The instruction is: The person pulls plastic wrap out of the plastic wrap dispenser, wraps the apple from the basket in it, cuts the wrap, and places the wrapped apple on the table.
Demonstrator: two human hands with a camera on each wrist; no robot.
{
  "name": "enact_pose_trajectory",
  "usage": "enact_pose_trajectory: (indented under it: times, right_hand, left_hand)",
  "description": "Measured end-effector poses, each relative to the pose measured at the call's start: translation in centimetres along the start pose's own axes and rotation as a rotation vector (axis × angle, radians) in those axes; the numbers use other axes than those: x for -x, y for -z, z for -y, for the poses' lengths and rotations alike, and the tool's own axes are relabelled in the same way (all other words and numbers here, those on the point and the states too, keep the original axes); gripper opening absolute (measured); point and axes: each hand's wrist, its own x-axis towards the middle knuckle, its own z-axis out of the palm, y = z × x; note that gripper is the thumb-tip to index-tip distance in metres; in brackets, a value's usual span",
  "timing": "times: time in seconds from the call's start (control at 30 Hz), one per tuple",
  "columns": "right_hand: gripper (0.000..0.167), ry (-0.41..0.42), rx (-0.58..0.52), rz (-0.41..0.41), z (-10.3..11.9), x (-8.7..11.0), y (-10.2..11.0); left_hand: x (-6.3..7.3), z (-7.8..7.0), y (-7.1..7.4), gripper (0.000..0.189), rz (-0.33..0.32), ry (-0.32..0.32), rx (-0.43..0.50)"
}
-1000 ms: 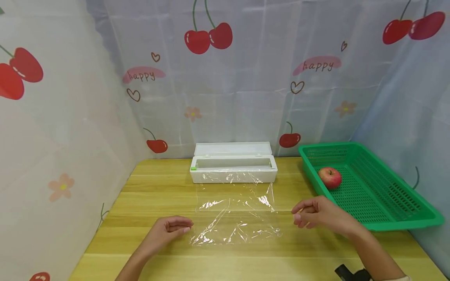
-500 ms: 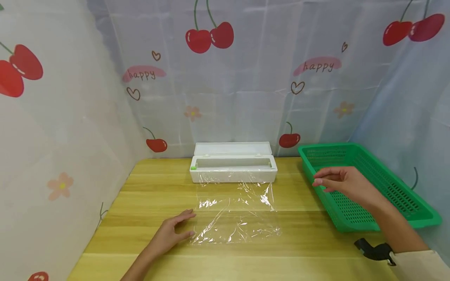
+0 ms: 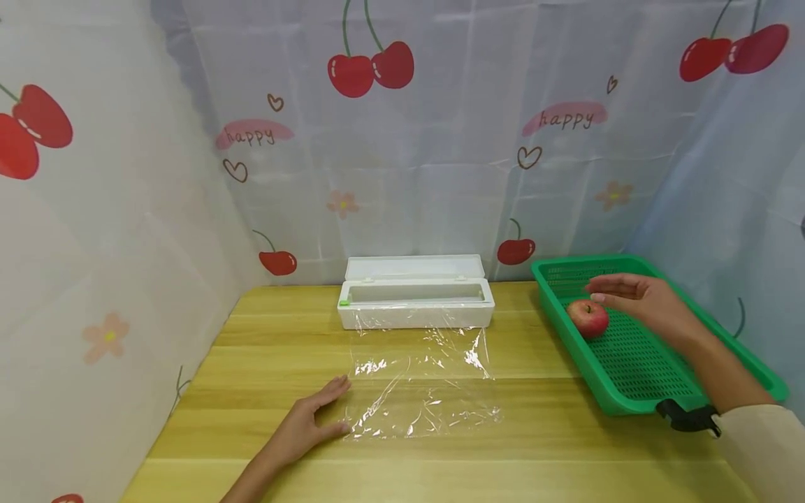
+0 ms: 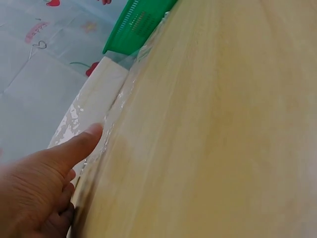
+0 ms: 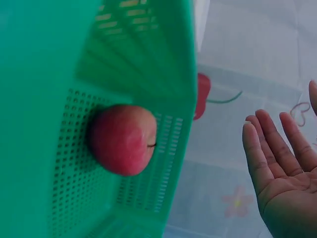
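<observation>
1. Clock directions are taken from the head view, with 12 at the far side.
2. Surface: a desk in yellowish wood grain is seen, enclosed on the far, left and right sides by a pale cloth backdrop. Printed on it are cherries, hearts, flowers and the word "happy".
3. At 12 o'clock on the desk a white box is placed, its lid raised at the rear; a green tab is noted at the left end of its front edge.
4. Clear film is spread from the box front toward 6 o'clock; creases are marked by glints.
5. A green basket is placed toward 3 o'clock; one red apple is contained in it, by the left wall.
6. Right hand: held over the basket, fingers slightly bent, thumb and fingers apart, nothing gripped. The apple is located at about 8 o'clock from its middle, just below the fingertips; in the right wrist view a gap is seen between them.
7. Left hand: thumb and fingers spread apart, placed at the film's near left edge. The film is located at about 2 o'clock from it; whether it is touched cannot be told.
</observation>
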Motion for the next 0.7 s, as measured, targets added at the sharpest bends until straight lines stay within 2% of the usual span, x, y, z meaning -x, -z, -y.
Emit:
enact_pose_trajectory:
  times: [0.3,0.7]
  right_hand:
    - [0.054,0.036,0.048,0.043,-3.0,-1.5,1.8]
    - [0.058,-0.032,0.184,0.127,-4.2,-3.1,3.2]
  left_hand:
    - [0.2,0.4,-0.2,0.079,0.022,-0.023,-0.046]
    - [0.3,0.5,-0.2,0.078,0.055,-0.004,-0.042]
